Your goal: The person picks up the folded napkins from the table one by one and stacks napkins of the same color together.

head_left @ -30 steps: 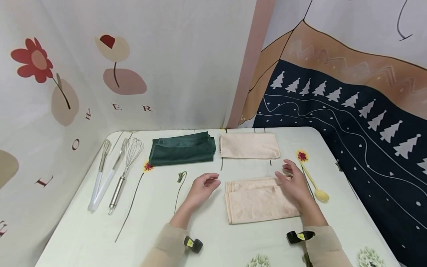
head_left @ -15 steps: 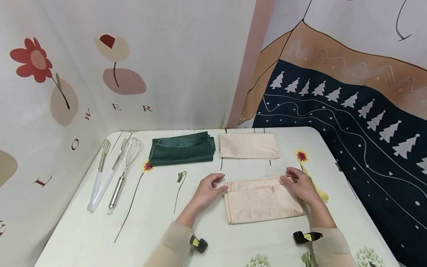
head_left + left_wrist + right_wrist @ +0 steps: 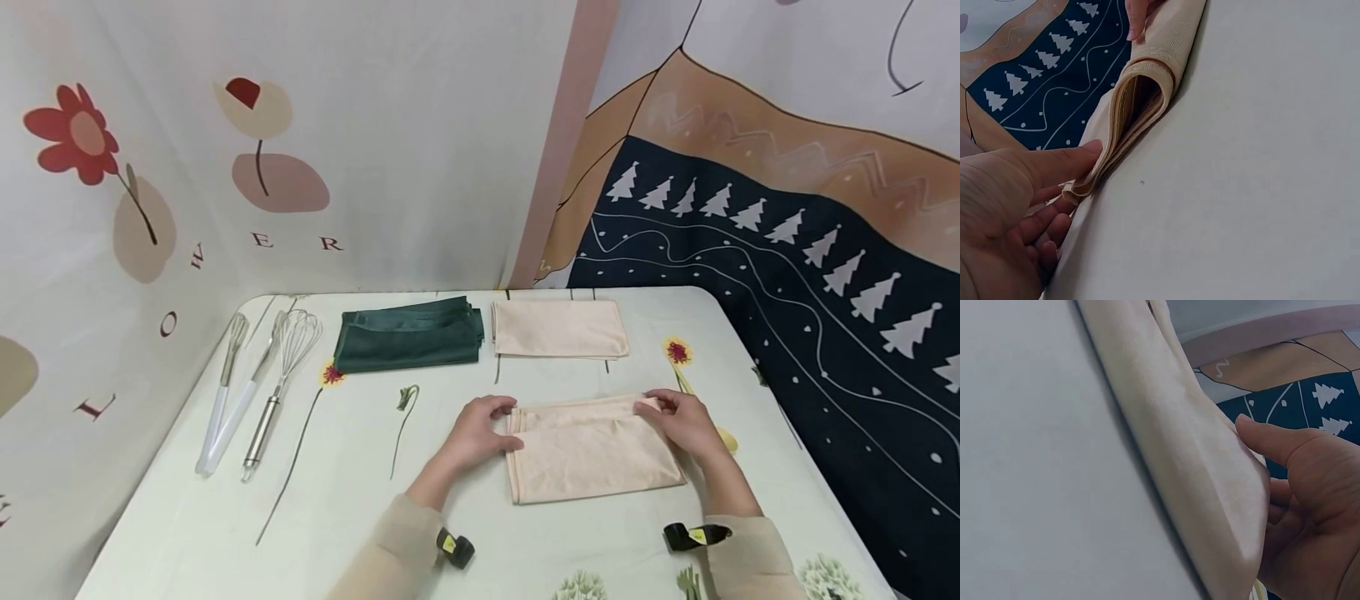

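A folded peach cloth (image 3: 592, 454) lies at the front middle of the table. My left hand (image 3: 477, 432) pinches its far left corner; in the left wrist view the thumb (image 3: 1072, 161) presses the layered edge with fingers behind it. At the far right corner my right hand (image 3: 686, 423) pinches the cloth, and the right wrist view shows the thumb (image 3: 1272, 439) on top and fingers partly hidden behind. The cloth's open folds (image 3: 1141, 94) show between the hands. Behind it lie a second folded peach cloth (image 3: 558, 327) and a folded dark green cloth (image 3: 411, 336).
On the left lie a whisk (image 3: 277, 400) and two utensils with whitish handles (image 3: 234, 425), their kind unclear. A yellow spoon (image 3: 726, 439) is partly hidden behind my right hand. Printed curtains stand behind and to the right of the table (image 3: 300, 550).
My left hand has moved right onto the cloth's left edge and taken hold. My right hand has moved slightly right and nearer, to the cloth's far right corner, now covering part of the spoon.
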